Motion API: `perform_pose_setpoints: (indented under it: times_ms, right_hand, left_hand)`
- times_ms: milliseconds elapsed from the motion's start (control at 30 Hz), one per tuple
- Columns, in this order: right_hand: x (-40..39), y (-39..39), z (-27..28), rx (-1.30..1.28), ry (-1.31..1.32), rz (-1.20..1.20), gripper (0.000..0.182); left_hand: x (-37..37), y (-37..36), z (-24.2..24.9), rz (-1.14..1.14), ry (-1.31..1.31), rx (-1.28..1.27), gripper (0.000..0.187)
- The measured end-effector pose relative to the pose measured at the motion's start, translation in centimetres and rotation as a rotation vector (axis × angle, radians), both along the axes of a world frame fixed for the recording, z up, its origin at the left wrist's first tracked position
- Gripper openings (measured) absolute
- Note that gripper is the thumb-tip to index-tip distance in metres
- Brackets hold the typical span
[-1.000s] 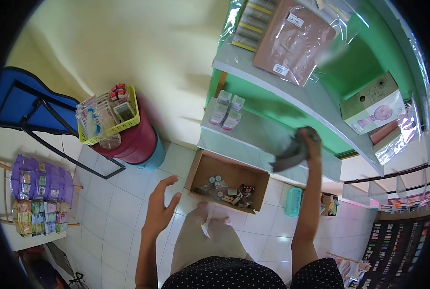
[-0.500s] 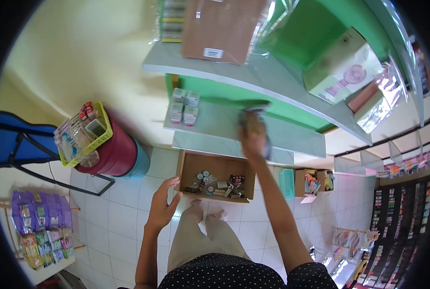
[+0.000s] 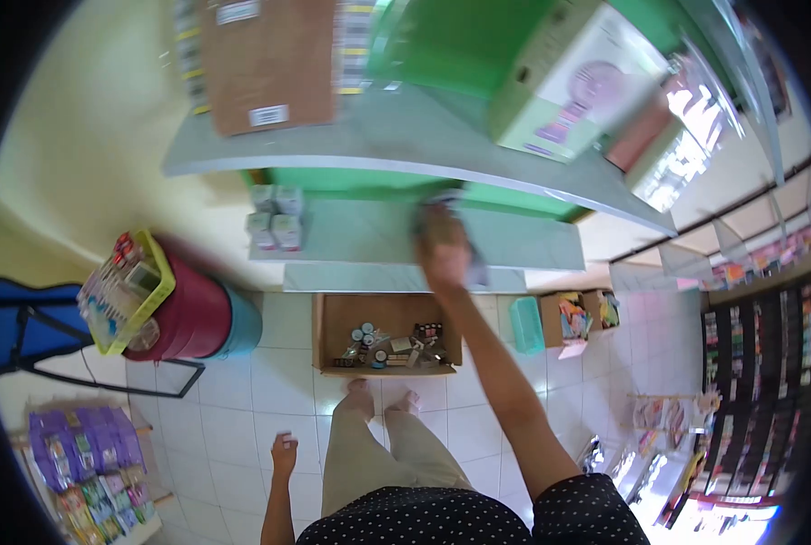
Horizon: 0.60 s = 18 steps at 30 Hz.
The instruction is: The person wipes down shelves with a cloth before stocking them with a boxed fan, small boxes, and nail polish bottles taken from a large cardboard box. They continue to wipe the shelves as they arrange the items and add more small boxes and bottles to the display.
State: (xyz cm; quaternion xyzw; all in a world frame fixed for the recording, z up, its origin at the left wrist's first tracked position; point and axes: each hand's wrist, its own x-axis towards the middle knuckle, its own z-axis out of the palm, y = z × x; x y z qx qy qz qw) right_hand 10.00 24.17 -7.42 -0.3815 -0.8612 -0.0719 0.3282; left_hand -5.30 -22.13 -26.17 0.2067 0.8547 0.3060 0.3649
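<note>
My right hand (image 3: 444,254) presses a dark grey cloth (image 3: 476,263) onto the middle shelf (image 3: 360,232); both are blurred by motion. My fingers lie over the cloth and partly hide it. Low at my left side, my left hand (image 3: 283,452) hangs away from the shelves with its fingers curled in and nothing visible in them. Several small white boxes (image 3: 275,220) stand grouped at the left end of the same shelf. On the floor below, a cardboard box (image 3: 333,313) contains small jars and little packages.
The upper shelf (image 3: 369,136) juts out above, carrying a brown package (image 3: 269,68) and a fan box (image 3: 578,86). A yellow basket (image 3: 162,277) tops a maroon bin (image 3: 197,309) at left. A teal basket (image 3: 526,325) and small cartons (image 3: 564,320) sit right on the floor.
My left hand has dropped down toward my side, and its spread fingers have curled. My right hand stays on the shelf with the cloth, slightly further left along it. The view has shifted.
</note>
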Motion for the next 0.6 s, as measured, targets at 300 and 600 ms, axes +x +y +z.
perform_pose_setpoints:
  times_ms: [300, 600]
  right_hand:
    - [11.2, 3.2, 1.1, -0.075, 0.060, 0.034, 0.041]
    - [23.7, 7.7, 0.2, -0.005, 0.113, -0.215, 0.033]
  left_hand:
    - [5.2, -11.9, -3.8, 0.148, -0.330, -0.252, 0.027]
    - [3.5, -3.2, 2.0, -0.318, 0.010, -0.337, 0.030]
